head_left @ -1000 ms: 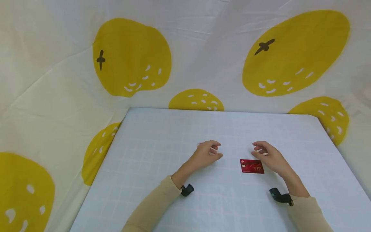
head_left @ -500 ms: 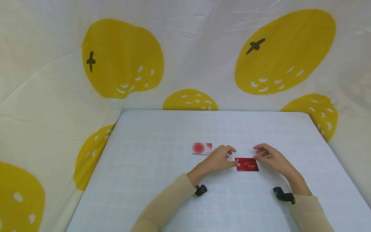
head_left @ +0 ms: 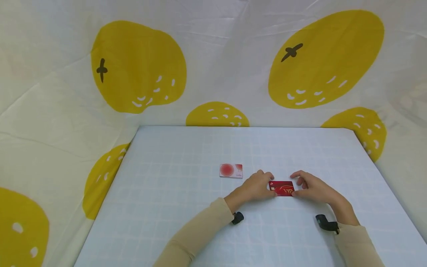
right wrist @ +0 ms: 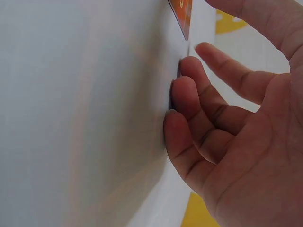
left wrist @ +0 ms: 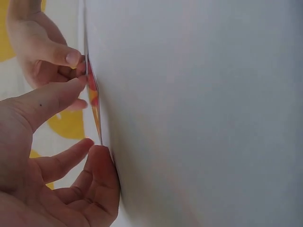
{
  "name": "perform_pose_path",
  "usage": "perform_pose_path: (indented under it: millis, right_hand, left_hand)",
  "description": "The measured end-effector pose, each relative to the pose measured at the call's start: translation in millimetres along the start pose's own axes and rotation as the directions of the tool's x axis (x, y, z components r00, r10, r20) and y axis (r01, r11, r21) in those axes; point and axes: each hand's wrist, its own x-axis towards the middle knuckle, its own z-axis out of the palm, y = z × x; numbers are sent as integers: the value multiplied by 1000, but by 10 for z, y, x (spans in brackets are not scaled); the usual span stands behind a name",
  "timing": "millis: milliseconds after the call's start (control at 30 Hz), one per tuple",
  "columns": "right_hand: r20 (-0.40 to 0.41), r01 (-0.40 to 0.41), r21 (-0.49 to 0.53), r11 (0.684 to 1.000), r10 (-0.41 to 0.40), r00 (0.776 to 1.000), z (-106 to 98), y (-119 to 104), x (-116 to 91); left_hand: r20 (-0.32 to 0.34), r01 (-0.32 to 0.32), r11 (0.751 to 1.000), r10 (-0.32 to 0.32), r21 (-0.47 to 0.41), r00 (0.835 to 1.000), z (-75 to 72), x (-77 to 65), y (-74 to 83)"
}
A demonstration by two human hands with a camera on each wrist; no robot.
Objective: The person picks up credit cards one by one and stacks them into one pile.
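In the head view, a red card (head_left: 281, 188) with gold "VIP" lettering is in front of me. My left hand (head_left: 255, 187) holds it at its left end, thumb at the lower edge and index finger at the upper. The left wrist view shows the card (left wrist: 93, 97) nearly edge-on between that thumb and index finger. My right hand (head_left: 315, 188) is at the card's right end. Its thumb reaches the lower right corner; its bent fingers stay apart from the card. In the right wrist view, the card's corner (right wrist: 183, 21) ends short of the right index fingertip (right wrist: 204, 48).
A white and pink card (head_left: 231, 171) with a red circle lies on the white table (head_left: 173, 207), behind and left of my left hand. White cloth (head_left: 220, 66) printed with yellow fruit hangs at the back and left. Both wrists carry small black cameras.
My left hand has moved right, off the white and pink card it was covering, and now grips the red card. The right thumb has come down to the red card's corner.
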Motion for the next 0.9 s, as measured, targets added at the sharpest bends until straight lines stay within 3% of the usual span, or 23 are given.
perform_pose_path:
  millis: [600,800,900]
  right_hand:
    - [-14,31,-48,998,-32,999,58,46,41]
    - [-41,96,-31,995,-98,994,71,28,26]
    - [-51,91,-29,995,-92,994,75,17,21]
  left_hand:
    - [-27,25,997,-23,67,999,57,18,-27]
    - [-18,3,994,-2,106,1000,44,20,-13]
    - [-13,-2,994,3,112,1000,38,21,-9]
